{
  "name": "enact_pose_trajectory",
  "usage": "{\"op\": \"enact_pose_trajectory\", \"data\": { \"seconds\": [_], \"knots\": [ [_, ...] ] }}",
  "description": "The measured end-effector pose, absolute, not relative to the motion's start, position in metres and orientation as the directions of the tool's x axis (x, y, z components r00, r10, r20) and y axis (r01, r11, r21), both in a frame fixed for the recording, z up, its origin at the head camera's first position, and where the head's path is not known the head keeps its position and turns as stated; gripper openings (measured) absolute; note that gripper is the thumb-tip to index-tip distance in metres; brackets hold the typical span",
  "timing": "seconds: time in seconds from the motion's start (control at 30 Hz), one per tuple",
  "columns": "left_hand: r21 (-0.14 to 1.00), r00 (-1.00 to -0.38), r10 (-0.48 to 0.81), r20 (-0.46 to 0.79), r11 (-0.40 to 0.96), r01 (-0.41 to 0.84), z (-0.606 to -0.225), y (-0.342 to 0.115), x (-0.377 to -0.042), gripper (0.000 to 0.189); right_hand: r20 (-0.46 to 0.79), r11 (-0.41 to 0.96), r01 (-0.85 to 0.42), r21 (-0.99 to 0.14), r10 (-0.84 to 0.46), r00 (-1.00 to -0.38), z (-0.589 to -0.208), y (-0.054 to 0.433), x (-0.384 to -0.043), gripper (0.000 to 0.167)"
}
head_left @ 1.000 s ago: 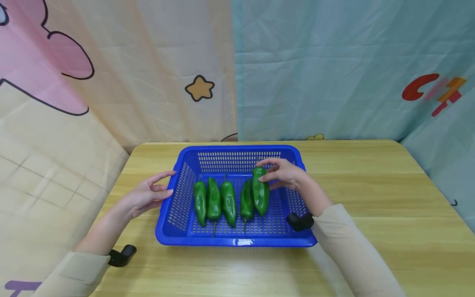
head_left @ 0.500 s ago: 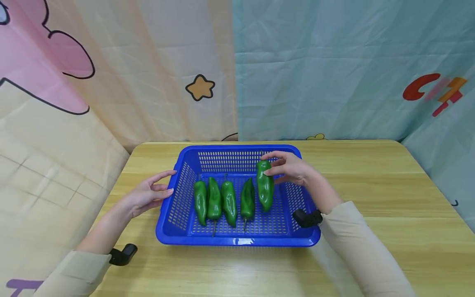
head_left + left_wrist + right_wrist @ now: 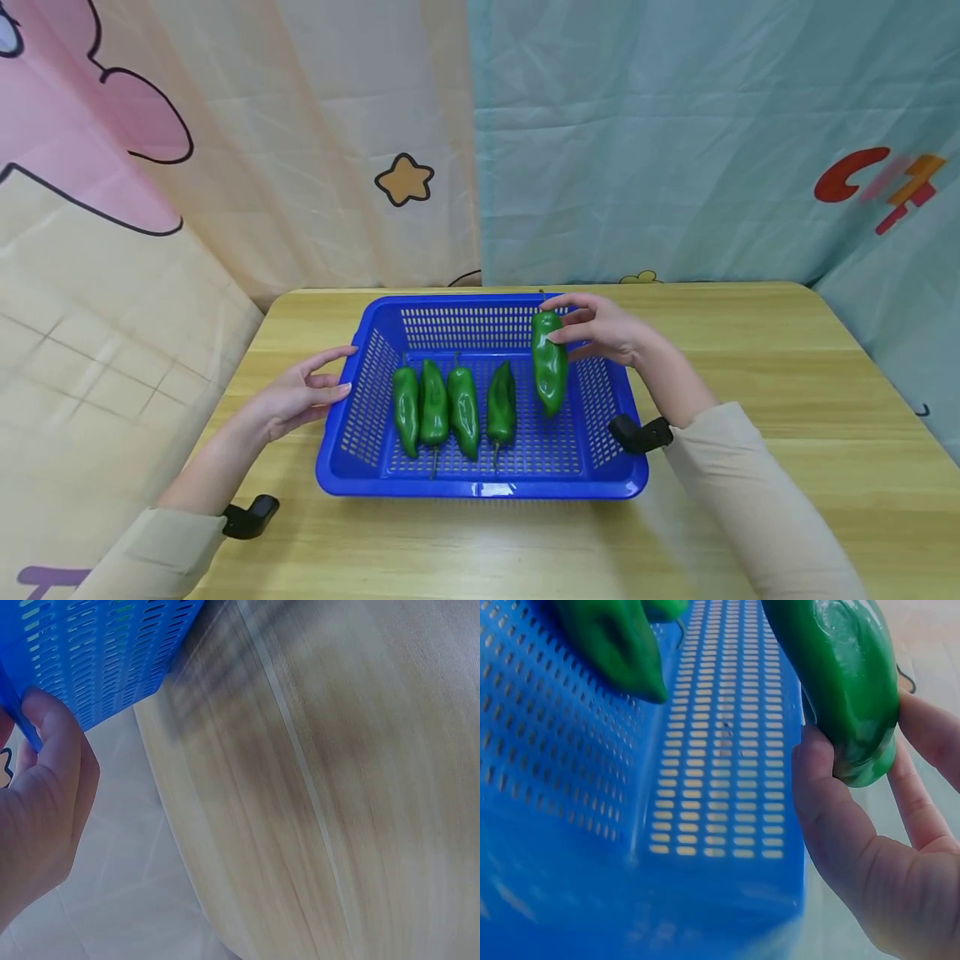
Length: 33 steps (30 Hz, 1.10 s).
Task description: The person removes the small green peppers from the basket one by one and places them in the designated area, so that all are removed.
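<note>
The blue basket, lower centre of the head view, is pinched at its left rim by the left hand. Right of centre, the right hand pinches a pepper near its top; its glossiness could make it slip.

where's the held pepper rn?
In the head view, the held pepper is in the right hand, over the right part of the basket, with the nearest loose pepper to its left.
</note>
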<state>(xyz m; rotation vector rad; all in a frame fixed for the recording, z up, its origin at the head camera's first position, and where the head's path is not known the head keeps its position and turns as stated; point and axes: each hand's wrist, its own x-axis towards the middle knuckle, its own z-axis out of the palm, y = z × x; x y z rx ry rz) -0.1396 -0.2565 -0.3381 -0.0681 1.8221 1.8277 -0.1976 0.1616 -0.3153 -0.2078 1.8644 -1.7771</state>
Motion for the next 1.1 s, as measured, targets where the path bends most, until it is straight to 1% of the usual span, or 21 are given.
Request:
{"op": "enact_pose_trajectory", "data": {
  "seconds": [0.17,0.5,0.67,0.87,1.1],
  "knots": [
    [0.909,-0.847,0.342,-0.407,0.064,-0.412,-0.339,-0.257,-0.139,0.068,-0.268,0.130,0.235,-0.963,-0.465,-0.844,-0.308,0.173,-0.199,0.055],
    [0.908,-0.843,0.353,-0.405,0.048,-0.416,-0.342,-0.257,-0.137,0.069,-0.260,0.150,0.213,-0.965,-0.466,-0.846,-0.297,0.200,-0.199,0.049],
    [0.908,-0.846,0.345,-0.407,0.048,-0.417,-0.342,-0.258,-0.136,0.068,-0.265,0.169,0.211,-0.963,-0.443,-0.856,-0.292,0.215,-0.199,0.042],
    [0.906,-0.844,0.349,-0.408,0.037,-0.422,-0.343,-0.257,-0.137,0.070,-0.272,0.208,0.201,-0.957,-0.409,-0.871,-0.292,0.237,-0.201,0.041],
    [0.910,-0.847,0.355,-0.395,0.024,-0.415,-0.343,-0.257,-0.141,0.067,-0.300,0.252,0.216,-0.944,-0.372,-0.878,-0.298,0.262,-0.204,0.035]
  ]
}}
